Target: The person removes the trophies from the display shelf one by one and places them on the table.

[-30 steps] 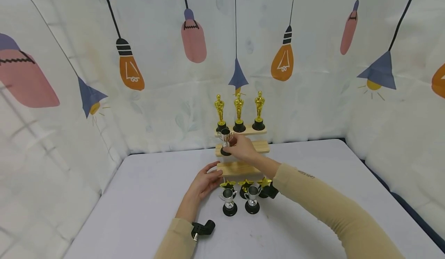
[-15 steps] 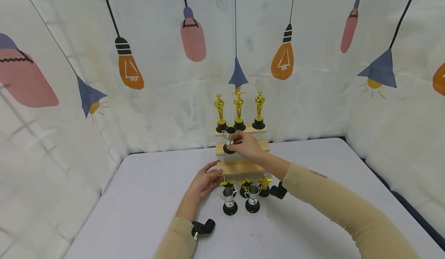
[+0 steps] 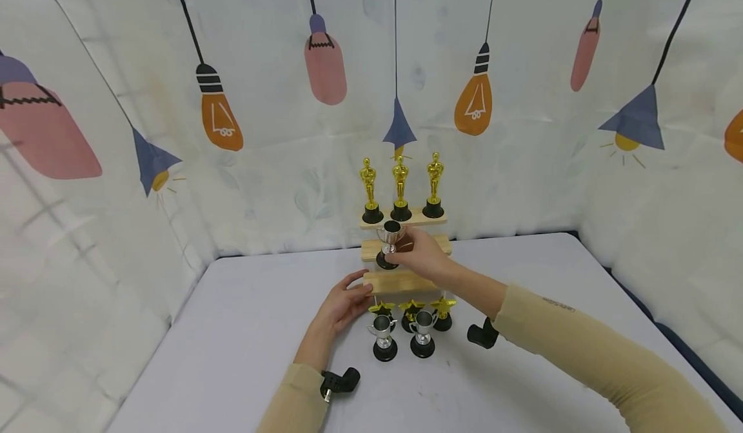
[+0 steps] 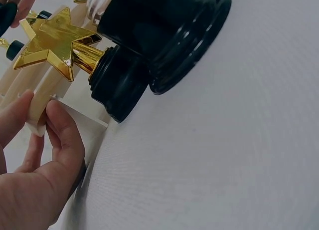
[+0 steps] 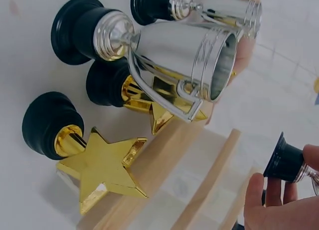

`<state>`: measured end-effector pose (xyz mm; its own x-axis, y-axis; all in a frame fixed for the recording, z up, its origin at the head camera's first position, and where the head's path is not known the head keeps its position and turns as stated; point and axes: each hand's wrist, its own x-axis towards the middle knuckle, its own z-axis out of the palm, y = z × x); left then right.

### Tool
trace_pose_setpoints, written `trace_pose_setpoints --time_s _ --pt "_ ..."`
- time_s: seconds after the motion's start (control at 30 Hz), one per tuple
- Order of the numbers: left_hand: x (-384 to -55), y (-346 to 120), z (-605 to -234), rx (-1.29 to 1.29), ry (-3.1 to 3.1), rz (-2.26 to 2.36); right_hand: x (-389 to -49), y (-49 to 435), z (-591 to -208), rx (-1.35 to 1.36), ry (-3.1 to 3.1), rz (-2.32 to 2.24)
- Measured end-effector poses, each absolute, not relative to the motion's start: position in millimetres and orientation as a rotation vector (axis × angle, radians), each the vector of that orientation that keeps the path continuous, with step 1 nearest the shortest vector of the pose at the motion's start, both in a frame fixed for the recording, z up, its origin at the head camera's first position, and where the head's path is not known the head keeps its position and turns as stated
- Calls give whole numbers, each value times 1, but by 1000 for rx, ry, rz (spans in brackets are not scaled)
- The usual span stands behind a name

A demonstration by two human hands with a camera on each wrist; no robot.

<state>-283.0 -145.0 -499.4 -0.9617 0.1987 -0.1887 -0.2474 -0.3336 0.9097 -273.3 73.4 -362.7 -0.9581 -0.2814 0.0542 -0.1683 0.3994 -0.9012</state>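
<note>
Hands apart: right hand pinches silver trophy cup near middle wooden shelf, left hand pinches bottom shelf at left end.

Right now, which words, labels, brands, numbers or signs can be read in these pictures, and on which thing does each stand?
No text can be read.
Dark print on the right sleeve: too small and blurred to read.
Silver cups, gold stars and gold statuettes: no lettering that I can make out.

Silver cups, gold stars obstruct lowest shelf from front; free room left of left hand.
</note>
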Motion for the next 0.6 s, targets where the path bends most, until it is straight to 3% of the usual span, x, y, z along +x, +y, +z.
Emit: trace_pose_setpoints --time_s 0.6 --pt "-284 -145 -501 -63 1631 2365 -245 96 -366 -458 2460 -1616"
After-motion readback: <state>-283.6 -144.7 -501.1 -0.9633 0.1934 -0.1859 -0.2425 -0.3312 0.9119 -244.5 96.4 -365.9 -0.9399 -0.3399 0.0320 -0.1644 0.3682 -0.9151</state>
